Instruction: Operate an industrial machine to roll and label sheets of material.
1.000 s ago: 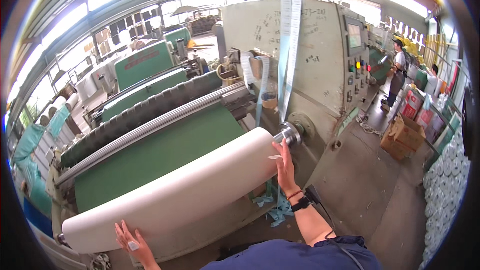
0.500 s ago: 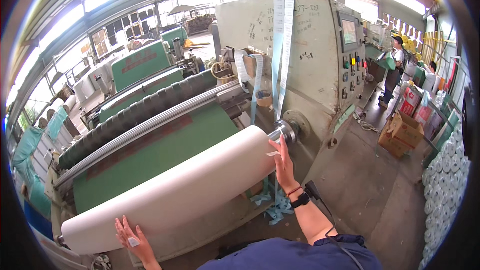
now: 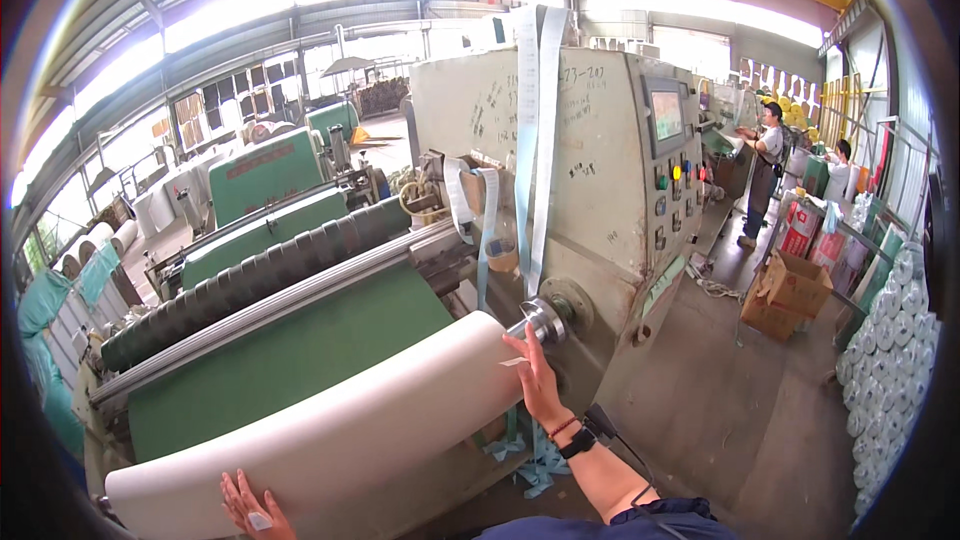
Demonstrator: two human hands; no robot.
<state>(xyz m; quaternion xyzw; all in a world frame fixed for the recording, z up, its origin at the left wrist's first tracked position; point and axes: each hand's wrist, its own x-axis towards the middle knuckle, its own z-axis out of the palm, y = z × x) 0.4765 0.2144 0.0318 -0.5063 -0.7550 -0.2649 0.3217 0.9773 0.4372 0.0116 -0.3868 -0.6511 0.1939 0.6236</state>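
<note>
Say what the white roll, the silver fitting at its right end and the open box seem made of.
White roll: perhaps paper or plastic film, given its smooth, soft sheen. Silver fitting: likely polished metal, with bright glints. Open box: probably cardboard, matte brown with folded flaps.

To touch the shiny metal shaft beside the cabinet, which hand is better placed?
Probably the right hand: it is close to the metal shaft, at one end of the white roll; the left hand lies toward the other.

Navy short-sleeved top (image 3: pixel 690 526); black wristband (image 3: pixel 577 442); reddish beaded bracelet (image 3: pixel 563 427).
</note>
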